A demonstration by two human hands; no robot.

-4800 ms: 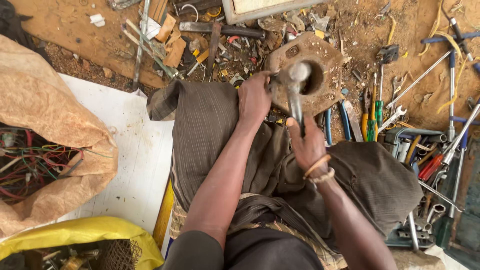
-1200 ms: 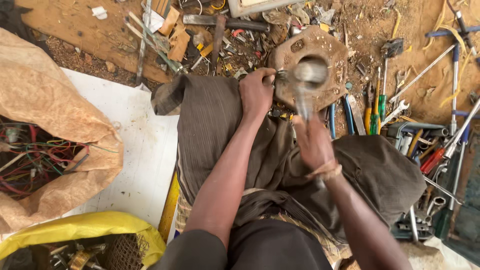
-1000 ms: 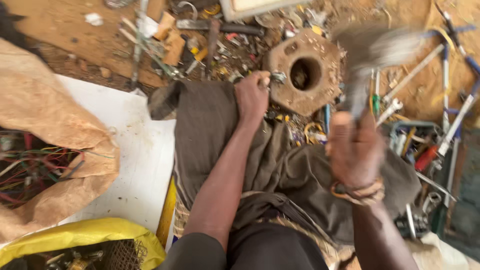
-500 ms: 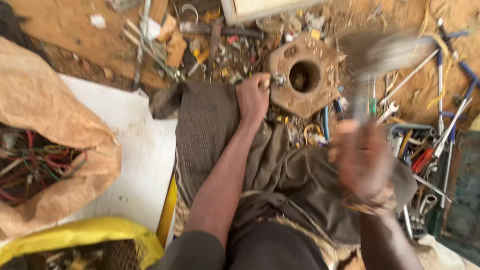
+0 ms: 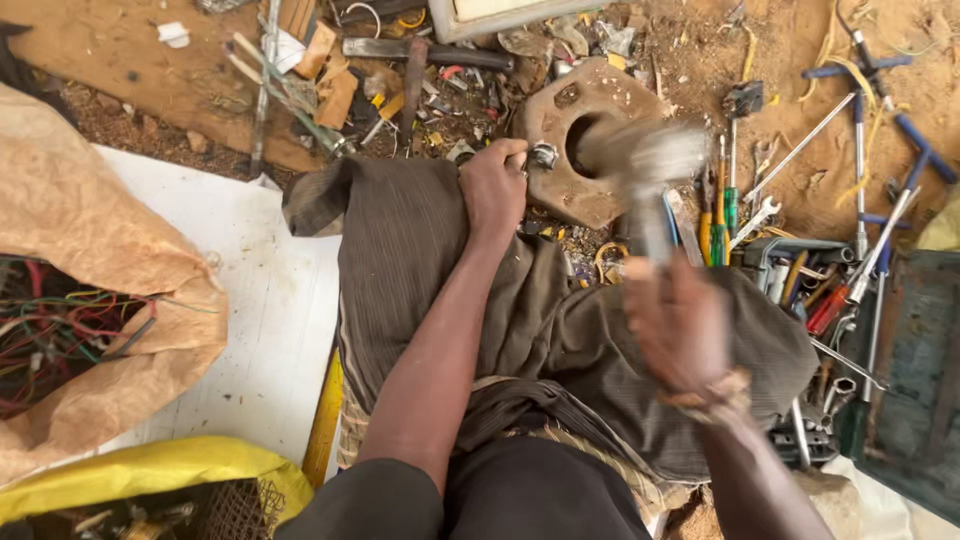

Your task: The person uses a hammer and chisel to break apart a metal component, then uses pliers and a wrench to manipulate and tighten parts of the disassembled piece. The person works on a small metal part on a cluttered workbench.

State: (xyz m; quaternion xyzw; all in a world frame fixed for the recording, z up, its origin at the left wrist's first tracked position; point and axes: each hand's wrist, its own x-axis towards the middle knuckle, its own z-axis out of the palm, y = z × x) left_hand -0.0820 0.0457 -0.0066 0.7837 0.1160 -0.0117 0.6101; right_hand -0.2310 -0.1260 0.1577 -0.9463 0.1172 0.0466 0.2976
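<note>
A rusty round metal block [image 5: 560, 185] with a centre hole lies on the dirt ahead of my knees. My left hand [image 5: 495, 190] rests at its left rim and pinches a small metal piece [image 5: 542, 155] against the block. My right hand [image 5: 680, 320] grips the handle of a hammer [image 5: 650, 165], motion-blurred, its head over the block's hole. Both forearms stretch out over my brown-clothed legs [image 5: 450, 290].
Screwdrivers and wrenches [image 5: 740, 210] lie right of the block, more tools [image 5: 850, 270] and a dark case [image 5: 915, 370] at far right. Scrap and wood bits [image 5: 330, 80] litter the ground behind. A white board [image 5: 270, 330], a sack of wires [image 5: 80, 320] and a yellow bag [image 5: 150, 470] sit left.
My right hand raised the hammer up to the right, then swung it back down toward the block. My left hand stayed at the block's rim.
</note>
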